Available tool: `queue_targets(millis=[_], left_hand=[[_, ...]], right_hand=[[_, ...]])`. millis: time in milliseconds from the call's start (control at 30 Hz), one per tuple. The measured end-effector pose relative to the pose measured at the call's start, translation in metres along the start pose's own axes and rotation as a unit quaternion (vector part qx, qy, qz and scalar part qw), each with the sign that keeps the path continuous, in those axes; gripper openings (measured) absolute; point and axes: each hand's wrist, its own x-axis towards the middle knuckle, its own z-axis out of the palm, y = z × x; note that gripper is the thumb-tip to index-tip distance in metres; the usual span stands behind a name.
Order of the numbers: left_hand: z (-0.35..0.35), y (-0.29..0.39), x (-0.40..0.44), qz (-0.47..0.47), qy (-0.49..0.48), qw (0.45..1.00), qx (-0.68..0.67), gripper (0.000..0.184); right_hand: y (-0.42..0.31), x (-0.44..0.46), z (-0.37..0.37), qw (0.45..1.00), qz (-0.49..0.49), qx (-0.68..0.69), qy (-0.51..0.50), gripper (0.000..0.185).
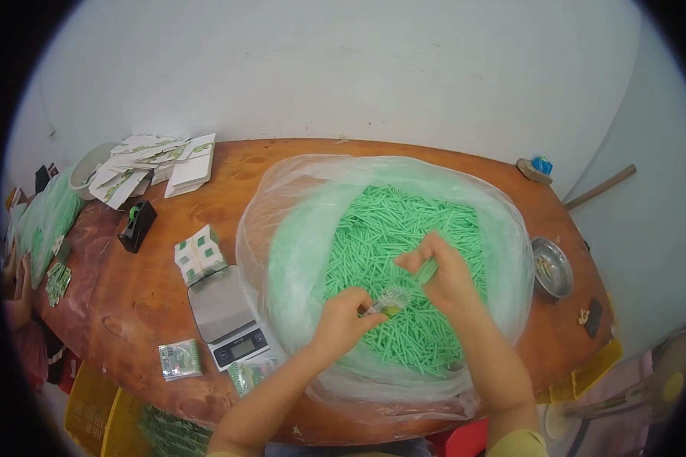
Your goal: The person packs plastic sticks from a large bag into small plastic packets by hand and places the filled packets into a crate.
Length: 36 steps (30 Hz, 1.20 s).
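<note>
A large clear plastic bag [301, 171], rolled open, holds a heap of thin green sticks [389, 228]. Over the front of the heap, my left hand [344, 324] pinches a small clear plastic packet [391, 300] with some printing on it. Just to its right, my right hand [448, 278] is closed around a small bunch of green sticks [427, 270]. The bunch is close to the packet's mouth; whether they touch I cannot tell. Left of the bag is a digital scale [240, 346], partly covered at its front by a filled packet [249, 373].
Another filled packet [180, 359] and a banded stack of printed cards [200, 255] lie near the scale. Farther left are a tape dispenser [137, 227] and white folded boxes [190, 167]. A metal bowl [551, 268] stands right of the bag. Another person's hand [24, 278] shows far left.
</note>
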Motion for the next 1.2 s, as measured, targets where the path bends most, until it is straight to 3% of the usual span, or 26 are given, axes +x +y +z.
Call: queue_targets(millis=[133, 233, 333, 467, 500, 567, 600, 633, 733, 800, 833, 867, 933, 1000, 1033, 1067, 1133, 1200], left_hand=[[0.002, -0.004, 0.002, -0.002, -0.007, 1.0, 0.012, 0.023], [0.007, -0.004, 0.003, -0.026, 0.026, 0.986, -0.161, 0.02], [0.002, -0.004, 0.001, -0.07, -0.01, 0.985, -0.16, 0.016], [0.003, 0.002, 0.006, -0.034, -0.028, 0.997, -0.061, 0.018], [0.017, -0.009, 0.007, 0.008, 0.004, 0.984, -0.176, 0.021], [0.007, 0.005, 0.013, -0.09, -0.105, 0.974, -0.177, 0.035], [0.026, -0.002, 0.011, 0.044, 0.033, 0.968, -0.243, 0.032], [0.039, -0.013, 0.015, 0.039, 0.028, 0.955, -0.293, 0.028], [-0.043, 0.03, -0.021, -0.027, -0.014, 0.957, -0.289, 0.024], [-0.092, 0.035, -0.071, 0.181, 0.163, 0.964, -0.109, 0.023], [-0.122, 0.029, -0.102, 0.249, 0.253, 0.935, -0.01, 0.024], [-0.17, 0.032, -0.141, 0.26, 0.248, 0.931, 0.062, 0.029], [-0.228, 0.005, -0.217, 0.125, 0.381, 0.877, 0.264, 0.024], [-0.276, -0.032, -0.304, -0.055, 0.489, 0.764, 0.418, 0.021], [-0.289, -0.053, -0.349, -0.151, 0.481, 0.724, 0.47, 0.023], [-0.302, -0.075, -0.391, -0.222, 0.461, 0.683, 0.521, 0.024], [-0.318, -0.133, -0.468, -0.34, 0.466, 0.649, 0.496, 0.025], [-0.336, -0.219, -0.559, -0.349, 0.589, 0.698, 0.208, 0.035]], right_hand=[[0.003, -0.008, 0.018, 0.988, -0.048, -0.147, -0.026, 0.033], [0.021, -0.01, 0.017, 0.981, 0.014, -0.18, -0.073, 0.029], [0.01, -0.014, 0.016, 0.986, 0.041, -0.14, -0.08, 0.023], [0.013, -0.007, 0.011, 0.967, 0.007, -0.251, -0.049, 0.02], [0.01, -0.006, 0.02, 0.954, -0.007, -0.295, -0.054, 0.019], [0.023, -0.008, 0.035, 0.943, -0.047, -0.33, 0.013, 0.022], [0.029, -0.011, 0.042, 0.92, -0.069, -0.384, 0.036, 0.025], [0.038, -0.009, 0.038, 0.886, -0.138, -0.443, -0.009, 0.032], [0.037, -0.012, 0.059, 0.858, -0.256, -0.445, -0.011, 0.046], [0.016, -0.012, 0.051, 0.842, -0.325, -0.43, -0.007, 0.047], [0.002, -0.02, 0.049, 0.778, -0.303, -0.549, 0.032, 0.046], [-0.001, -0.025, 0.045, 0.819, -0.297, -0.488, 0.054, 0.041], [-0.003, -0.041, 0.034, 0.882, -0.279, -0.364, 0.105, 0.035], [0.001, -0.038, -0.033, 0.884, -0.158, -0.407, 0.169, 0.038], [-0.004, -0.046, -0.074, 0.868, -0.103, -0.432, 0.223, 0.041], [-0.004, -0.053, -0.095, 0.865, -0.13, -0.443, 0.197, 0.036], [-0.006, -0.067, -0.034, 0.847, -0.137, -0.463, 0.222, 0.031], [-0.013, -0.068, 0.0, 0.855, -0.155, -0.448, 0.211, 0.027]])
